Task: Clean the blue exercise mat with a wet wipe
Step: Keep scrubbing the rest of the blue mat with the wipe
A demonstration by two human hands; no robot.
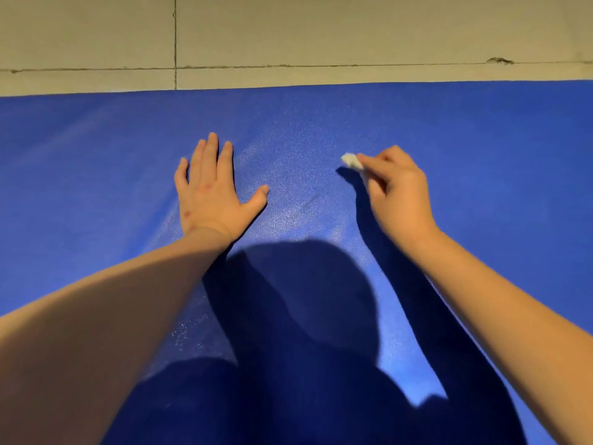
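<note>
wipe (352,161) pinched in right hand (398,194) on blue mat (481,139); left hand (211,191) flat, fingers spread

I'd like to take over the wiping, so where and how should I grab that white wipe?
Probably pinch the bunched white tip of the wet wipe that pokes out past the right hand, coming in from the left. The rest is hidden under that hand's curled fingers.
</note>
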